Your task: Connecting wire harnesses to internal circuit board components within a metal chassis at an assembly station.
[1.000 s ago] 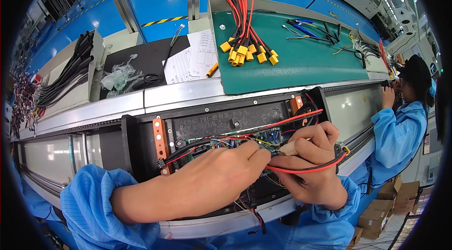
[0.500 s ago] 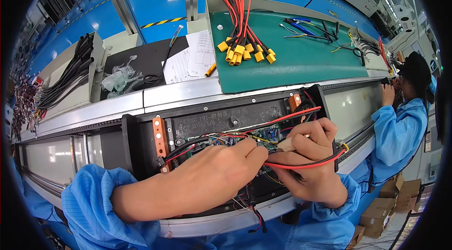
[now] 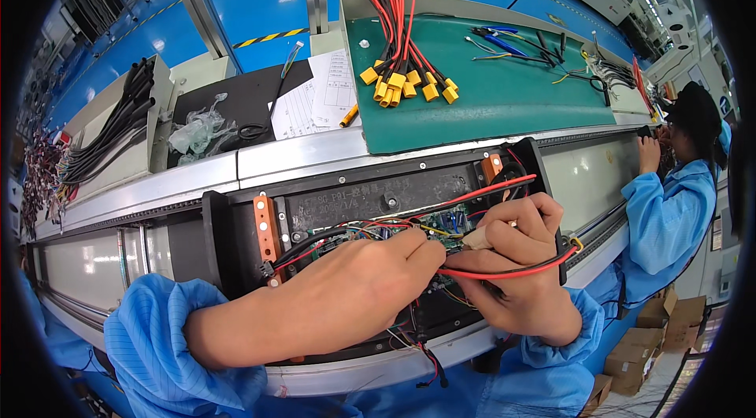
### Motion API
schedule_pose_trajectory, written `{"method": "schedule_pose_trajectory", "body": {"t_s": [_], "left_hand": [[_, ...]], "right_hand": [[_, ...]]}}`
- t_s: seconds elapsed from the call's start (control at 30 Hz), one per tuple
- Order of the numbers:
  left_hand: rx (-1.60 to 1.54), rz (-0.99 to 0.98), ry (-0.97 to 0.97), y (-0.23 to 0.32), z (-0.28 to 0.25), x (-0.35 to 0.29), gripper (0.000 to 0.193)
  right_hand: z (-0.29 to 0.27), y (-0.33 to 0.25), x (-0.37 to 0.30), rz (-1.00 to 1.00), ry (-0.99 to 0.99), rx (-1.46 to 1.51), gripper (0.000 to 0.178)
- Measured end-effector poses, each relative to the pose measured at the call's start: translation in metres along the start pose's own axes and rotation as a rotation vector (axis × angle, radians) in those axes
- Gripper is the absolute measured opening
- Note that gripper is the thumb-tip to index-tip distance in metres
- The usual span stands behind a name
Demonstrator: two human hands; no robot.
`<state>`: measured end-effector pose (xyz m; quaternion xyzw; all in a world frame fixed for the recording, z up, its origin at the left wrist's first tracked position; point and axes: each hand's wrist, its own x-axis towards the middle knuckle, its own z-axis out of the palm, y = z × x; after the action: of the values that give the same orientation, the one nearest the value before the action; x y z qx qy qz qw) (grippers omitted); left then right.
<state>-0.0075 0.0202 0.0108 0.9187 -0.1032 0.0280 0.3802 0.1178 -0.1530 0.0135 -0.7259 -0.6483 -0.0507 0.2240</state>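
My left hand [image 3: 378, 272] reaches over a black housing [image 3: 228, 260] from the lower left, its fingertips pinched together. Beside it, my right hand [image 3: 516, 264] is closed with curled fingers; a pale cover sits on one fingertip. Whatever the fingertips grip is hidden between the hands. A red and black cable [image 3: 524, 270] loops from the housing's right end across my right hand to the left fingertips. Under the hands lies a green circuit board [image 3: 449, 222], partly covered by thin coloured wires. Thick red and black leads [image 3: 480, 191] cross above it.
Copper-coloured bars [image 3: 266, 229] flank the board inside the housing, which rests on a metal-edged line. Beyond it, a green mat [image 3: 472, 115] bears cables with yellow connectors [image 3: 394, 87] and blue-handled pliers [image 3: 498, 41]. Black cables [image 3: 118, 126] fill a tray at left. A co-worker [image 3: 677, 174] is at right.
Both hands stay close together over the board with only slight finger movement. The whole view has shifted a little.
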Motion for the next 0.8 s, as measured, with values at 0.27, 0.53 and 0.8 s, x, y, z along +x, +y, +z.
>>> {"method": "schedule_pose_trajectory", "body": {"t_s": [0.27, 0.53, 0.8], "left_hand": [[-0.017, 0.013, 0.018, -0.0003, 0.0038, 0.0012, 0.014], [0.022, 0.014, -0.004, 0.0004, 0.0025, 0.0013, 0.015], [0.056, 0.0, -0.018, 0.0023, 0.002, 0.0012, 0.014]], "right_hand": [[0.0001, -0.0001, 0.0, 0.011, 0.01, -0.006, 0.022], [0.0001, 0.0019, -0.001, 0.001, 0.02, -0.007, 0.022], [0.0, 0.0017, -0.0014, 0.012, 0.02, -0.014, 0.021]]}}
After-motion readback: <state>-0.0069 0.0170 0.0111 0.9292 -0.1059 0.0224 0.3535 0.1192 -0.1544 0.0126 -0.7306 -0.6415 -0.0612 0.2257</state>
